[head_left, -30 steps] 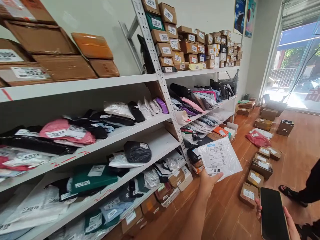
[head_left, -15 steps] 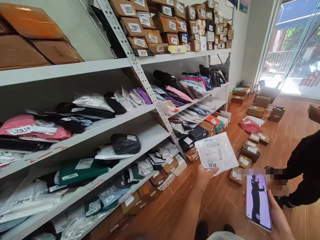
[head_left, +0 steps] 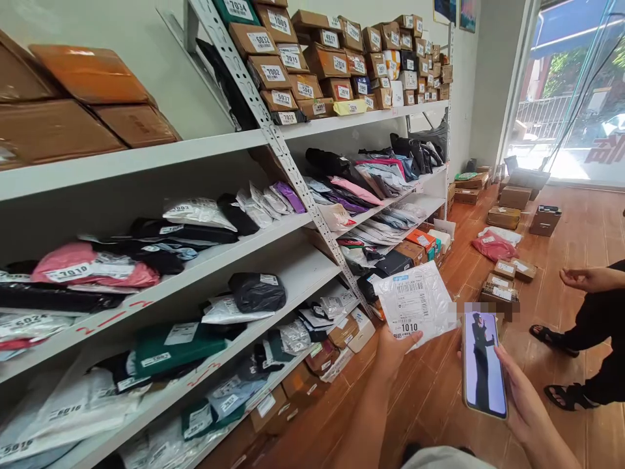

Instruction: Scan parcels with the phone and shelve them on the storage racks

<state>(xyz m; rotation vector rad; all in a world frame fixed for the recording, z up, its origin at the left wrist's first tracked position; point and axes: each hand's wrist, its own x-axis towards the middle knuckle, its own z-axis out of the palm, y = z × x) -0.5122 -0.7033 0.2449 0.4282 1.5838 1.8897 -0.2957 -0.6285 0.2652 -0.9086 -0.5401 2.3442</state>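
My left hand (head_left: 396, 348) grips the lower edge of a white parcel bag (head_left: 432, 303), its thumb across the front. The bag's shipping label, printed 1010, faces me. In my right hand (head_left: 520, 384) is a smartphone (head_left: 483, 371), held upright along its right side with the screen lit. A dark-clad standing figure on a pale purple background shows on that screen. Bag and phone are close together but held apart, the bag higher and to the left. Beyond the bag is the lower end of a shelving rack (head_left: 342, 277).
White shelves on the left carry numbered plastic parcels (head_left: 209, 212) and stacked cardboard boxes (head_left: 273, 71). More boxes (head_left: 504, 217) and a red bag (head_left: 493, 245) lie on the wooden floor. A co-worker's hand (head_left: 581, 279) and sandalled feet (head_left: 569, 396) are at the right.
The phone has moved left and up, nearer the parcel bag. The bag has shifted slightly left and down. The co-worker's hand has come lower and farther into view, and the view has turned slightly.
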